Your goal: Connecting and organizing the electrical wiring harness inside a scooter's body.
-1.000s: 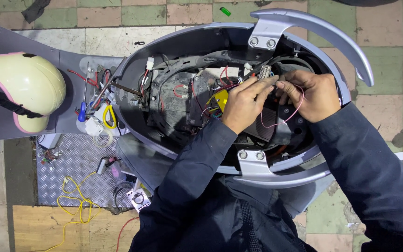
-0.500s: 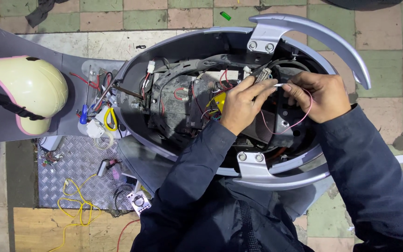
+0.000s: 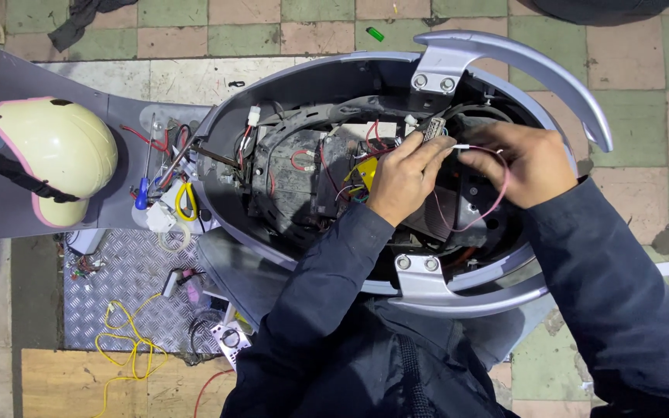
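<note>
An opened grey scooter body [image 3: 327,77] lies below me, its compartment full of wiring and a dark battery case [image 3: 288,182]. My left hand [image 3: 400,178] pinches a pale multi-pin connector [image 3: 433,129] near the compartment's top. My right hand [image 3: 524,162] grips a thin pink wire [image 3: 493,203] that loops down from the same connector. Both hands almost touch each other. A yellow tag [image 3: 365,172] shows just left of my left hand.
A cream helmet with pink trim [image 3: 56,159] rests on the scooter's left part. Screwdrivers and yellow-handled pliers [image 3: 183,200] lie by the compartment rim. Yellow cable [image 3: 129,348] and small parts sit on a checker plate [image 3: 110,298]. Tiled floor surrounds everything.
My hands stay on the connector and pink wire; the wire loop has shifted slightly and my right hand moved a little closer to the left.
</note>
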